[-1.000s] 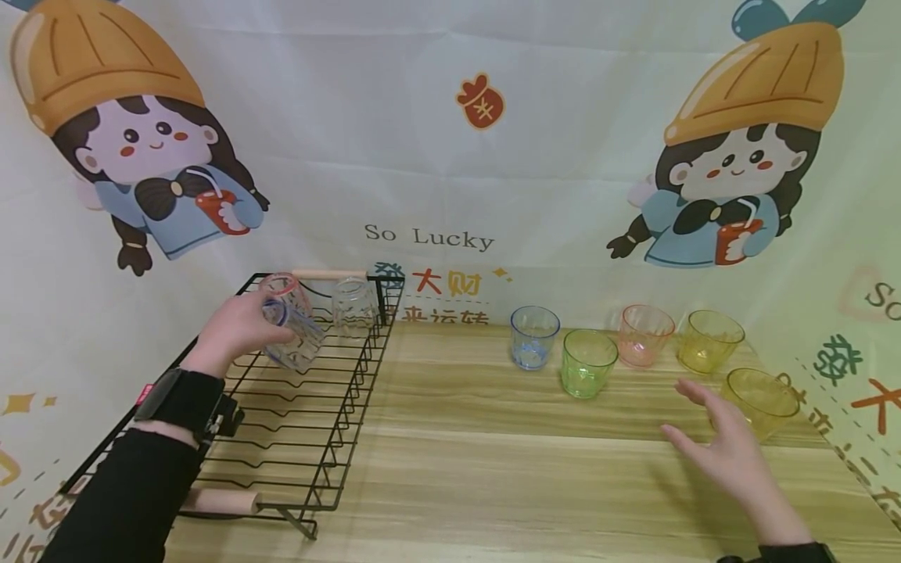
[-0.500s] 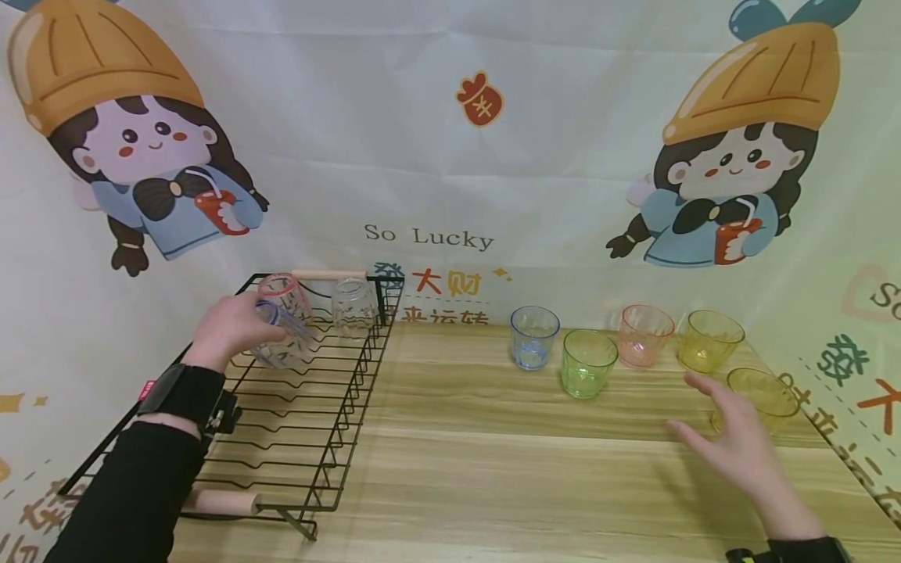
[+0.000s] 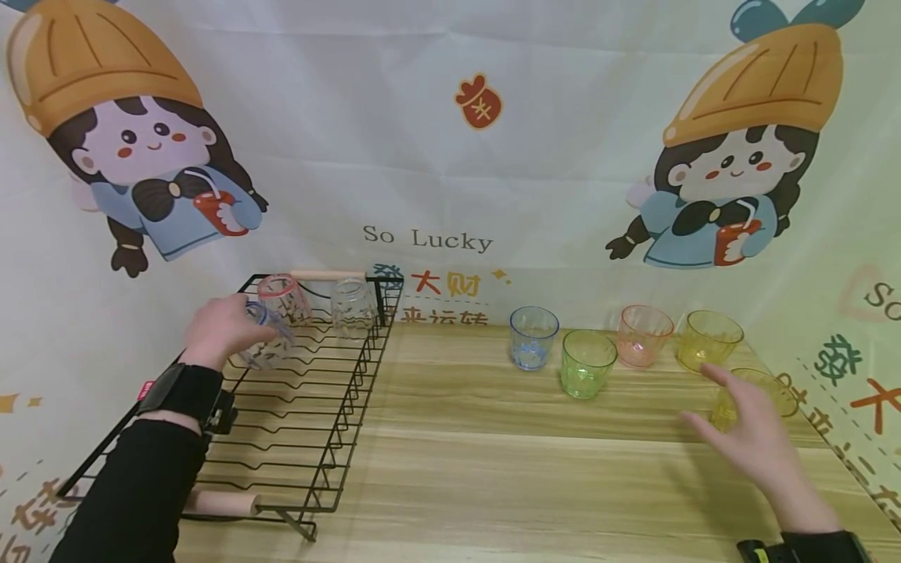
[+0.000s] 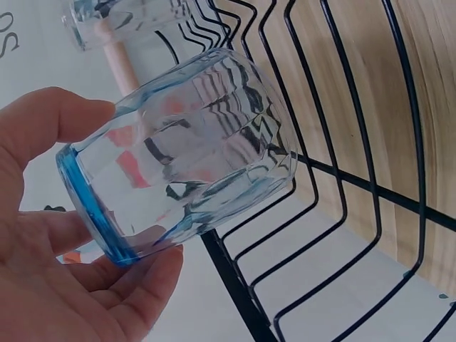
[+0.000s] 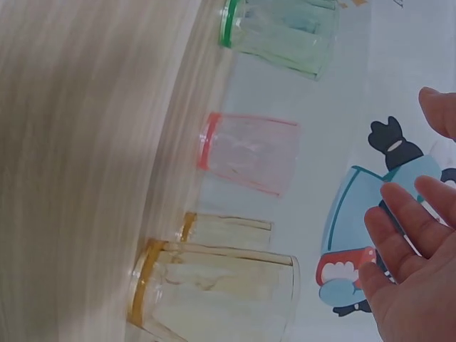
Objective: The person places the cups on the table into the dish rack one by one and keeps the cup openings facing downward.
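Observation:
My left hand (image 3: 220,332) holds a blue-tinted glass (image 3: 273,344) between thumb and fingers over the far left of the black wire dish rack (image 3: 224,503). In the left wrist view the glass (image 4: 206,149) is tilted, its thick blue base by my palm and its mouth towards the wires. Whether its rim touches them I cannot tell. Just behind it a pink glass (image 3: 283,291) stands upside down, beside a clear glass (image 3: 352,306). My right hand (image 3: 756,438), fingers spread, is in front of the nearer yellow glass (image 3: 774,395), partly covering it and holding nothing.
Upright on the wooden table (image 3: 521,485) stand a blue glass (image 3: 533,340), a green glass (image 3: 588,367), a pink glass (image 3: 644,338) and a farther yellow glass (image 3: 709,344). A printed cloth (image 3: 563,156) hangs close behind and along both sides.
My left hand has moved a little left and lower with the blue-tinted glass, which now leans less. The right hand has shifted right, nearer the front yellow glass.

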`<state>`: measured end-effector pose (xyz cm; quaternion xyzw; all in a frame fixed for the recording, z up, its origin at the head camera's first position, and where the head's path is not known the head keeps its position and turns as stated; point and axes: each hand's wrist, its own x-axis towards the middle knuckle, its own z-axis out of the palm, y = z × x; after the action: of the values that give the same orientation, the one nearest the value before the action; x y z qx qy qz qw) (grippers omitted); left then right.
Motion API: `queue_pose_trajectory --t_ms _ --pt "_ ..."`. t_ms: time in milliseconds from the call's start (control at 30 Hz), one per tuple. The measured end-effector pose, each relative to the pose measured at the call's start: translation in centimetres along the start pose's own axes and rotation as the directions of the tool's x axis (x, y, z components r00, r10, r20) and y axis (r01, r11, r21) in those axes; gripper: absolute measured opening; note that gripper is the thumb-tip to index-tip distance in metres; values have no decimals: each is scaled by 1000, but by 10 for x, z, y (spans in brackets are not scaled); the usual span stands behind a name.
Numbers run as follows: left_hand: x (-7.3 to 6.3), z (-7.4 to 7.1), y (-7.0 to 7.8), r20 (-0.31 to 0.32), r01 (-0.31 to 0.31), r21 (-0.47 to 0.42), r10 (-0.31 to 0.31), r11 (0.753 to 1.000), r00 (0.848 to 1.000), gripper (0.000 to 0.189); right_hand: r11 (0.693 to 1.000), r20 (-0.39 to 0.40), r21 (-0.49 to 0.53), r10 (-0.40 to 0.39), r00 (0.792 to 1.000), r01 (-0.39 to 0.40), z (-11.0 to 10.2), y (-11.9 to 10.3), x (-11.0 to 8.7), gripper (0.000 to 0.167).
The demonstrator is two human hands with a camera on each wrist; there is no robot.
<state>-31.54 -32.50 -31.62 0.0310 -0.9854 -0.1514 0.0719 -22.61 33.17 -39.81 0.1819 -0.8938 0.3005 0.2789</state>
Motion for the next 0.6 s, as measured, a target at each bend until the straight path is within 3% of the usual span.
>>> queue_pose_trajectory --t_ms 200,600 --pt "1 1 -5 -41 0 23 1 1000 999 74 1000 -26 -28 -7 1000 6 -5 4 3 70" --pt "1 2 -3 -52 16 20 -15 1000 999 62 999 -35 -46 15 999 -17 -11 1 2 68"
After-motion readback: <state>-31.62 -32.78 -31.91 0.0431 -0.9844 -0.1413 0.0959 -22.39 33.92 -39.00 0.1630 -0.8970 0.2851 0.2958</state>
